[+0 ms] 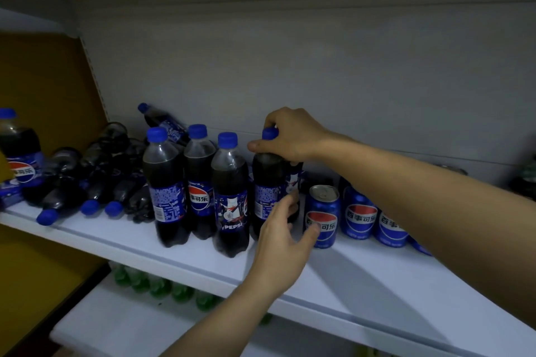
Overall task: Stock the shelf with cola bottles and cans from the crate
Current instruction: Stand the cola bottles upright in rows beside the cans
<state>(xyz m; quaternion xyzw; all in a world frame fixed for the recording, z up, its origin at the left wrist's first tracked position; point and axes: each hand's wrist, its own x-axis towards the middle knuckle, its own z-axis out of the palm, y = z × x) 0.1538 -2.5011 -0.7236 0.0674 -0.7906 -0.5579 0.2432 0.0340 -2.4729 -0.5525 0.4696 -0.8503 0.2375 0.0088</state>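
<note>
White shelf [179, 243] is carrying everything; a lower shelf [121, 324] is showing beneath, with green bottles [162, 287] along its back. A heap of cola bottles [95, 171] is lying on its sides toward the shelf's left end. Three upright bottles [200, 182] are standing near the front edge, dark cola, blue caps, blue labels. A fourth upright bottle [268, 185] is standing just right of them. Right hand [290, 136] is gripping its neck from above, fingers curling round just under the cap. Left hand [282, 238] is reaching up, grip fairly wide, fingertips touching that bottle's lower label, thumb against the front blue can [322, 216]. More cans [374, 220] are lining up right of it.
</note>
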